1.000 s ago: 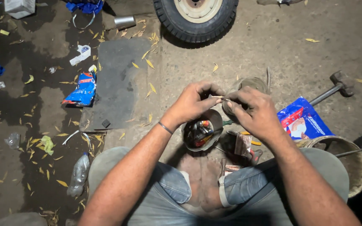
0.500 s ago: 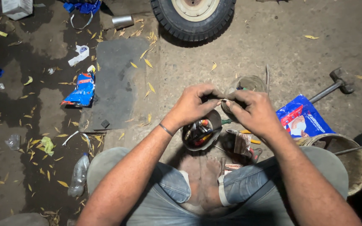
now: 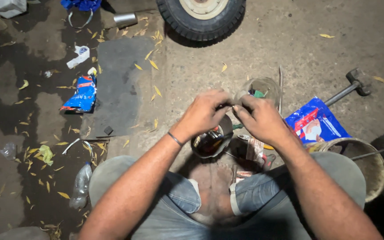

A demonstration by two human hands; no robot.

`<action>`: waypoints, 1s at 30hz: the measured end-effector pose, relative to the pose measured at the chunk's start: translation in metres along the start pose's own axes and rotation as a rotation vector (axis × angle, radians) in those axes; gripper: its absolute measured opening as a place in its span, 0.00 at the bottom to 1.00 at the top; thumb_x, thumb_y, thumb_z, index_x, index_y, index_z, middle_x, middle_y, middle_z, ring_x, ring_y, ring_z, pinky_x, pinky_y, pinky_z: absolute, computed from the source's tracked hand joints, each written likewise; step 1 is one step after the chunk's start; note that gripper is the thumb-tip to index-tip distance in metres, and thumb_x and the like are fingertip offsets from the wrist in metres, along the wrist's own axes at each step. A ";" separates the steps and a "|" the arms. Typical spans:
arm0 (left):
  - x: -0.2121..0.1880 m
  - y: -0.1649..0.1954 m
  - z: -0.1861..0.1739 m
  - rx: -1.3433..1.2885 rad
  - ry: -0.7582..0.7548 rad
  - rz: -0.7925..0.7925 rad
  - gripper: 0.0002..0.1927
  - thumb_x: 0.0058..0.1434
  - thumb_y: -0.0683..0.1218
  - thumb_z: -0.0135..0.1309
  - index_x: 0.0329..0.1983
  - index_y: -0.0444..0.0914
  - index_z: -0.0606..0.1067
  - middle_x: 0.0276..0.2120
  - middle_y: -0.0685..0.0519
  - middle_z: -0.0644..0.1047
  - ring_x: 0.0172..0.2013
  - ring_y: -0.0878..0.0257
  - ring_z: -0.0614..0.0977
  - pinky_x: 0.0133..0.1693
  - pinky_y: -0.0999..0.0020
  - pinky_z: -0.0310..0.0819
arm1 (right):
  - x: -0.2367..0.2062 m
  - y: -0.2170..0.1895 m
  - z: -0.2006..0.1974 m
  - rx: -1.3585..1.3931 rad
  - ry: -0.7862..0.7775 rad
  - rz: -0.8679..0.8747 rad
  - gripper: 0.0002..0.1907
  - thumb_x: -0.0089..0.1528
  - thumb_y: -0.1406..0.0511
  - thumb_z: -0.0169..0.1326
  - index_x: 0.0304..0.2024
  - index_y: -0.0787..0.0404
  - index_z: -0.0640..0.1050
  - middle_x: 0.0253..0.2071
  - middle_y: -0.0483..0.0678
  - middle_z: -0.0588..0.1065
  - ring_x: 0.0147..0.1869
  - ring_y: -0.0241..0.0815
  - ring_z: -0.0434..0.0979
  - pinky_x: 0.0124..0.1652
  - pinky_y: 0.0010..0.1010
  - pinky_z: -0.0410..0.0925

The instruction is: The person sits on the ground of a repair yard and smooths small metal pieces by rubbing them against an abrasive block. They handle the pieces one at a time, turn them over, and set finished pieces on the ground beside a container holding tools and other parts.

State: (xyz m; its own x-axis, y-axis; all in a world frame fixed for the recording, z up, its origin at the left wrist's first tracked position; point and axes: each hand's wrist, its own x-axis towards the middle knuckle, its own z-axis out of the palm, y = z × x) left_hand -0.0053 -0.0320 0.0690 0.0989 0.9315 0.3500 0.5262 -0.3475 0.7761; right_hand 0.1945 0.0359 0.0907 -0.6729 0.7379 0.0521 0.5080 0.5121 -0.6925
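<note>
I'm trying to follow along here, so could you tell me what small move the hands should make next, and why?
Probably keep both hands pinched together over the dark bowl: the left hand and right hand meet fingertip to fingertip around something too small to identify, so anything dropped would likely land in it.

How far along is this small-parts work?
Done: nothing finished shows. In hand: the left hand and right hand meet, fingers pinching something too small to identify, above a dark cup of bits. Left: the clear jar, hammer and wheel lie untouched.
</note>
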 end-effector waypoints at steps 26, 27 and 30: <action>0.000 0.016 0.005 -0.072 -0.030 -0.343 0.05 0.68 0.40 0.58 0.44 0.34 0.75 0.32 0.54 0.77 0.34 0.71 0.74 0.38 0.73 0.72 | 0.001 0.028 0.040 0.856 0.194 0.257 0.12 0.67 0.61 0.58 0.41 0.66 0.78 0.23 0.40 0.69 0.26 0.28 0.65 0.25 0.25 0.60; -0.002 0.011 0.007 -0.120 -0.020 -0.359 0.06 0.68 0.40 0.58 0.44 0.33 0.74 0.33 0.55 0.77 0.36 0.72 0.74 0.39 0.74 0.72 | -0.001 0.032 0.043 0.882 0.215 0.177 0.11 0.66 0.62 0.59 0.42 0.65 0.76 0.25 0.38 0.70 0.27 0.26 0.66 0.26 0.23 0.61; -0.002 -0.005 0.011 -0.379 -0.035 -0.342 0.06 0.67 0.38 0.57 0.43 0.34 0.73 0.37 0.57 0.75 0.39 0.72 0.74 0.41 0.74 0.70 | -0.002 0.040 0.041 0.738 0.201 -0.131 0.11 0.67 0.63 0.59 0.46 0.65 0.76 0.34 0.40 0.73 0.38 0.26 0.70 0.36 0.23 0.67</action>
State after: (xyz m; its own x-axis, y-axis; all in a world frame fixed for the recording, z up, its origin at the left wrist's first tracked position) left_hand 0.0012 -0.0307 0.0582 0.0061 0.9995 0.0298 0.1911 -0.0304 0.9811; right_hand 0.1938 0.0370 0.0334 -0.5567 0.7931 0.2471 -0.1057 0.2274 -0.9680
